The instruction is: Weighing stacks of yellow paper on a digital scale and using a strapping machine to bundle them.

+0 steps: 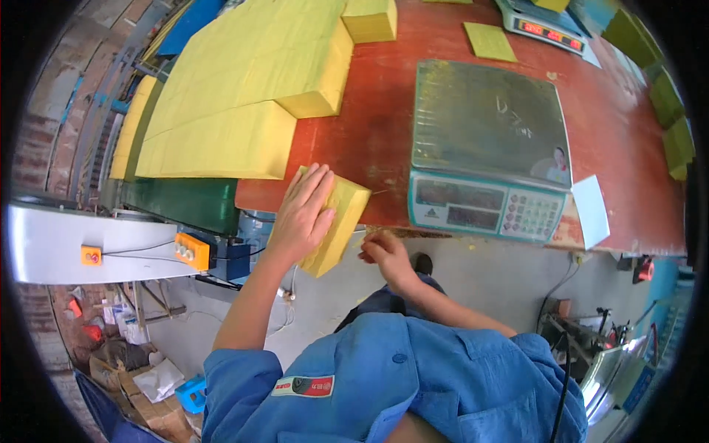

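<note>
My left hand [303,215] grips a thick block of yellow paper [341,230] at the front edge of the red table. Its fingers stretch across the top face with the thumb apart from them. The block is tilted, and its near end juts out past the edge over the floor. Right of the block, my right hand [389,258] hovers in front of the table with its fingers curled in. Whether it holds anything small is hidden. Large stacked yellow blocks [244,81] lie just beyond my left hand.
A scale with a green frame [484,199] and dark pan stands right of centre on the red table [384,140]. Behind it are a yellow sheet [490,42] and a second scale [543,28]. White paper [591,212] overhangs the front edge. An orange switch box [192,251] sits at left.
</note>
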Available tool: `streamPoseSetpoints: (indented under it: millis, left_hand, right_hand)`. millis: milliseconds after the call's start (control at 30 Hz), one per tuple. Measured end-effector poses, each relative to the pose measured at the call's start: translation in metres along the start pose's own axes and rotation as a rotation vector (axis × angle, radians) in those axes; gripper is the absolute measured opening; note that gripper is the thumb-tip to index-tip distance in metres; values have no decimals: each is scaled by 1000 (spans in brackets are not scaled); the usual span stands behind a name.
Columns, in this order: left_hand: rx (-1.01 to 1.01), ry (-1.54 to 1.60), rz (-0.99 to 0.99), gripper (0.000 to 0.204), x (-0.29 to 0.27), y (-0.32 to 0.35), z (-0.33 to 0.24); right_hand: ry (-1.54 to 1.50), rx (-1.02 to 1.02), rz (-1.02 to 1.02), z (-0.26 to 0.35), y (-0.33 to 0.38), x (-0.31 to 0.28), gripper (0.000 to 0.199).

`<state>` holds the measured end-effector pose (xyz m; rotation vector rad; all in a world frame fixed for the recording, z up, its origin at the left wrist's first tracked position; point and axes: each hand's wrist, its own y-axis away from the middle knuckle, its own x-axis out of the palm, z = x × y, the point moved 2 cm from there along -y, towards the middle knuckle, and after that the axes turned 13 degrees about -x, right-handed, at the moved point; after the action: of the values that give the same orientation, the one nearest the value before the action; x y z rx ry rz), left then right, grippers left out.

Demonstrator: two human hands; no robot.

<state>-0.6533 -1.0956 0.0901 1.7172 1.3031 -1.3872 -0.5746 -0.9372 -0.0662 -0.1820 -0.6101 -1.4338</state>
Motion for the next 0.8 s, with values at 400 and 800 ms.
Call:
streamPoseSetpoints:
  millis: [400, 800]
  left_hand:
    - [-516, 538, 0, 58, 15, 60, 53]
    - [-310, 1183, 235, 47, 17, -90, -154]
  right_hand:
    - [-63, -144, 258, 39, 18, 38, 44]
    - [996, -1223, -220, 301, 60, -54, 47]
